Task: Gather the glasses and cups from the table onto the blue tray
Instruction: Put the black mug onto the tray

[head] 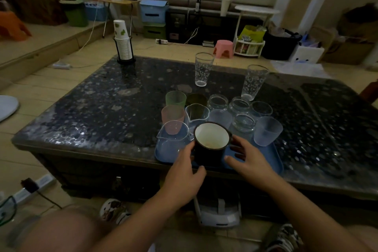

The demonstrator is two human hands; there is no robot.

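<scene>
We see the left hand (184, 172) gripping a dark enamel mug with white interior (210, 143), lowering it onto the near edge of the crowded blue plastic tray (274, 161), while the right hand (248, 158) hovers spread, empty, steadying; two tall patterned glasses (202, 69) remain on the far worktop (102, 98).

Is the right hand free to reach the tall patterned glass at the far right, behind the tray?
Probably yes. The right hand is open and holds nothing, and the tall glass stands alone on the table; the arm must pass over the frosted cup.
</scene>
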